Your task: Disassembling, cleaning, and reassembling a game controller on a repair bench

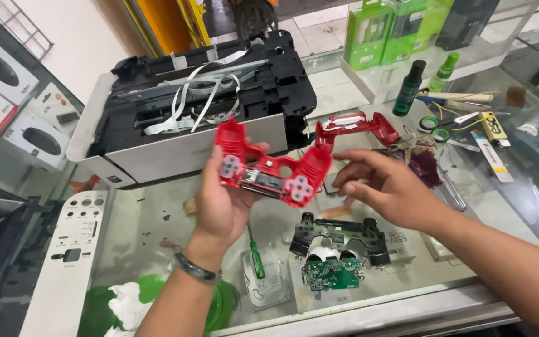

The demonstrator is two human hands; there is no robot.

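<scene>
The opened printer (194, 106), black inside with white ribbon cables on top, is the biggest thing on the glass counter (151, 218), and everything else is placed from it. Just in front of the printer, the left hand (219, 200) holds up the red front shell of a game controller (272, 171), inner side toward the camera. The thumb lies on the left grip and the fingers close behind it, so the shell is gripped at one side only.

To do this step well, the person probably should keep the shell level, because the grey rubber button pads (299, 185) seem to sit loose in their seats and could fall out. Supporting the right grip also would be safer.

The right hand (385, 190) hovers in front of the printer's right corner, fingers half spread and holding nothing, close to the shell but not touching it.

The other red shell half (360, 128) lies beside the printer's right end. Further in front, the black controller frame with a green circuit board (335, 249) rests on the counter, and a green-handled screwdriver (256, 256) lies to its left.
</scene>
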